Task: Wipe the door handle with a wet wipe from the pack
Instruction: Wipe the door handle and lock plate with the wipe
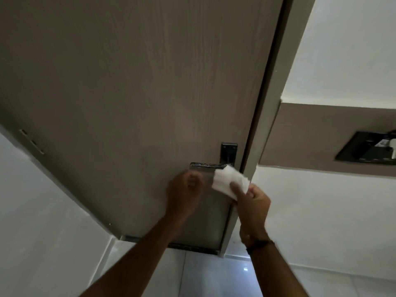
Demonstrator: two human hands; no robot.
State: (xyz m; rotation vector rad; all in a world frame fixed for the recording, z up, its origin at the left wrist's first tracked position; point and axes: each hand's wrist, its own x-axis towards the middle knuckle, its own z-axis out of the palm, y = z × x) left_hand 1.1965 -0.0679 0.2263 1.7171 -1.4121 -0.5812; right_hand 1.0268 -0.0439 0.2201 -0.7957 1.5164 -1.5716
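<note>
Grey-brown wood grain covers the door [128, 82], which fills most of the view from the top left down to the floor. Its chrome door handle [206, 165] runs level across the right side of the door, joined at its right end to a dark metal plate [229, 154] fixed close to the door edge. A white wet wipe [230, 182] is bunched against the right end of the handle, just below the plate. The right hand [254, 205] grips the wipe, thumb on the near face and fingers [256, 190] curled behind it, so that the wipe touches the lever. A dark band sits on the right wrist. The left hand [186, 190] is just left of the wipe and below the free end of the handle, blurred, its fingers curled loosely inward; I cannot tell whether it touches the door or the lever, and it holds nothing visible. Right of the door stands a pale frame [270, 103], then a white wall crossed by a brown strip with a dark recessed panel [364, 148]. Pale glossy tiles [214, 275] cover the floor nearest the camera.
</note>
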